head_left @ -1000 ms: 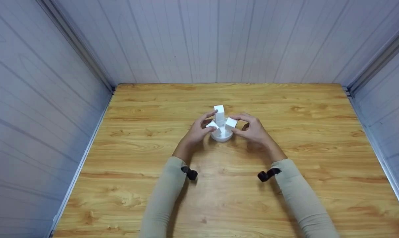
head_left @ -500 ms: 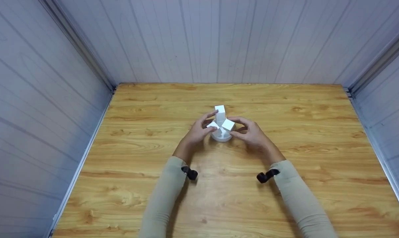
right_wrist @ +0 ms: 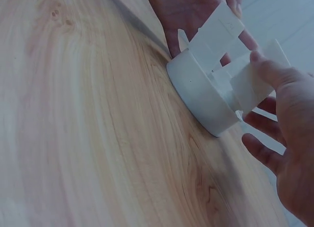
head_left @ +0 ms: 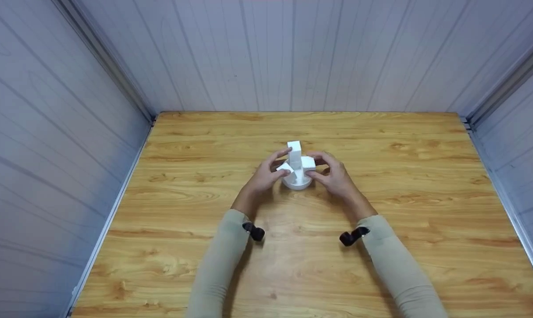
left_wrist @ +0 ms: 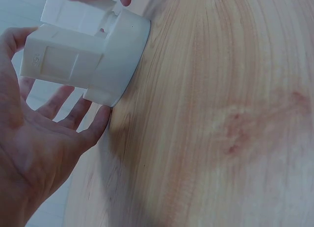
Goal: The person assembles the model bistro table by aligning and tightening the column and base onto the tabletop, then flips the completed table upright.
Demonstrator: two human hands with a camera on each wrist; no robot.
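A white round base (head_left: 296,182) stands mid-table with three white blocks rising from it: a tall one (head_left: 294,150), a left one (head_left: 285,167) and a right one (head_left: 308,162). My left hand (head_left: 266,174) cups the left side, with its thumb (left_wrist: 12,45) against the left block (left_wrist: 61,65) and its index finger by the tall block. The other fingers (left_wrist: 93,131) lie loosely beside the base (left_wrist: 120,50). My right hand (head_left: 334,176) pinches the right block (right_wrist: 250,85), thumb (right_wrist: 274,72) on its face, holding it against the base (right_wrist: 196,94).
The wooden table (head_left: 381,265) is walled by pale panels at the back (head_left: 292,53), left (head_left: 50,154) and right (head_left: 522,132). Black wrist cameras (head_left: 254,232) (head_left: 350,236) sit on both beige sleeves.
My right hand has slid left, bringing the right block in against the tall block over the base. The left hand has stayed put.
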